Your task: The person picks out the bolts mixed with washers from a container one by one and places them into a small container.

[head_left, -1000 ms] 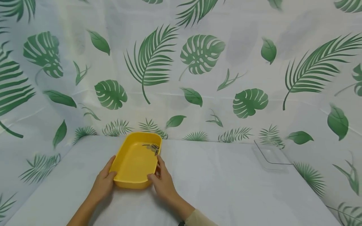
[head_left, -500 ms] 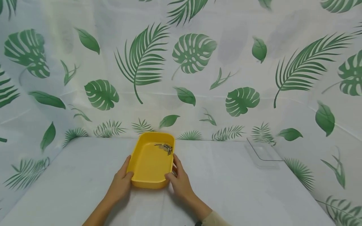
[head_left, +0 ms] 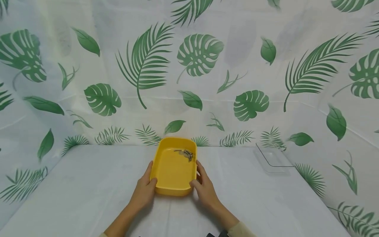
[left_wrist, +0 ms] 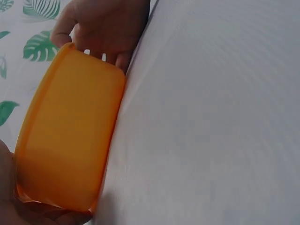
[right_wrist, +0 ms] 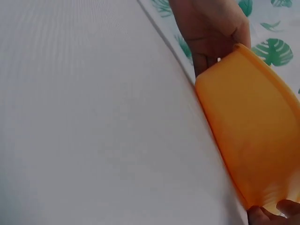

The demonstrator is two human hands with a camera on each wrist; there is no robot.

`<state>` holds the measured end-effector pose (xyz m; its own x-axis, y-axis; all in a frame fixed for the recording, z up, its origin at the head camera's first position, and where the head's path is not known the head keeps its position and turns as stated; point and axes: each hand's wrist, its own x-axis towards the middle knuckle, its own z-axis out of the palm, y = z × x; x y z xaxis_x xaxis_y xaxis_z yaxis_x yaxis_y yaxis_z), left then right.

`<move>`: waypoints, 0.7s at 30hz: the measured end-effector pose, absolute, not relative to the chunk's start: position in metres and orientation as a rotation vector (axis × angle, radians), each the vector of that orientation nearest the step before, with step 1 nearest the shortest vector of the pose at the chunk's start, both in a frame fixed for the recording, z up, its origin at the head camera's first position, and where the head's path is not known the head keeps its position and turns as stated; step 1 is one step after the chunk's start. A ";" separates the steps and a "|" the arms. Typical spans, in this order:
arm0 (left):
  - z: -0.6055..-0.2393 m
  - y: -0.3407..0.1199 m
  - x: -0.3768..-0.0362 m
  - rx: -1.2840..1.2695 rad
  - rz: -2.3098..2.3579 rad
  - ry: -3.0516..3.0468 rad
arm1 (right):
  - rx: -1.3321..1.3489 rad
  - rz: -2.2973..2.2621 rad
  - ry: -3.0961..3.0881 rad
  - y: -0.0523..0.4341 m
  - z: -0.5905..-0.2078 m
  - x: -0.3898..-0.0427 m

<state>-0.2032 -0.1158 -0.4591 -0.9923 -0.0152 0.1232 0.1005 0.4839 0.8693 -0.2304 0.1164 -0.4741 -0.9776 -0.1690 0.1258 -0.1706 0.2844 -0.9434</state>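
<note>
Both hands hold a yellow rectangular tray (head_left: 172, 176) low over the white table. My left hand (head_left: 143, 191) grips its left side near the front corner, thumb on the rim. On the opposite side, my right hand (head_left: 206, 191) grips the tray with its thumb over the rim and fingers along the outer wall. A small heap of silver metal pieces that look like screws (head_left: 188, 155) lies in the tray's far right corner. The wrist views show the tray's front wall (left_wrist: 70, 126), with the fingers reaching partly beneath its edge.
A clear plastic container (head_left: 273, 163) stands at the back right of the white-covered table (head_left: 251, 200). Behind the table hangs a white cloth with green leaf prints (head_left: 198, 54), which also runs along both sides.
Both hands have moved the yellow tray to the right, toward the middle of the table. The metal pieces have stayed in its far right corner. The head view has turned slightly right.
</note>
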 end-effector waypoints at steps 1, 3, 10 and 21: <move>-0.459 -0.112 -0.204 -0.082 -1.543 -2.603 | 0.330 1.846 -2.515 0.120 -0.474 -0.231; -0.460 -0.106 -0.206 -0.096 -1.548 -2.596 | 0.316 1.835 -2.516 0.127 -0.475 -0.232; -0.460 -0.086 -0.209 -0.117 -1.611 -2.530 | 0.302 1.774 -2.544 0.151 -0.477 -0.241; -0.470 -0.064 -0.218 -0.177 -1.777 -2.458 | 0.322 1.764 -2.573 0.184 -0.477 -0.251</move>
